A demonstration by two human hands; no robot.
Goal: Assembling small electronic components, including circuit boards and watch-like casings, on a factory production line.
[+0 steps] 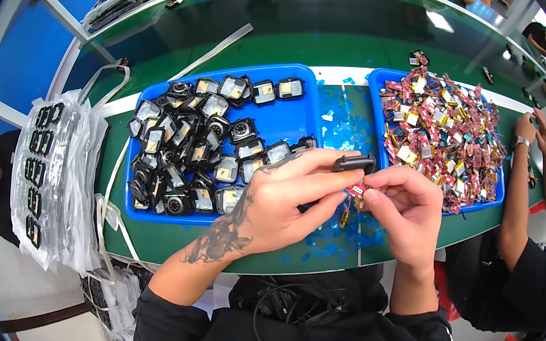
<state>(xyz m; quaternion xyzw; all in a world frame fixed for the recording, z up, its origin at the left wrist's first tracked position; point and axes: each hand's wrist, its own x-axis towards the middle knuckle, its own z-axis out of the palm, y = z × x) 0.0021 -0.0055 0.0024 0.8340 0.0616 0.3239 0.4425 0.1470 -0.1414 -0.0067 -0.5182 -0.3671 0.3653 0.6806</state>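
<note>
My left hand (293, 197), with a tattooed wrist, is closed around a black watch case (355, 163) held edge-on above the green table. My right hand (409, 212) pinches a small red circuit board (356, 191) close against the case. A thin yellow and dark piece (344, 217) hangs below the board. Whether the board is still joined to the case is hidden by my fingers. Under and left of my left hand, black watch cases (183, 148) with pale inner faces fill much of a blue tray (314, 117).
Right of my hands, another blue tray (379, 126) is heaped with red circuit boards (443, 134). Blue film scraps (338, 120) litter the table between the trays. Plastic-wrapped trays (45, 175) stand at the left. A co-worker's arms (519, 196) reach in at the right. A conveyor (292, 25) runs behind.
</note>
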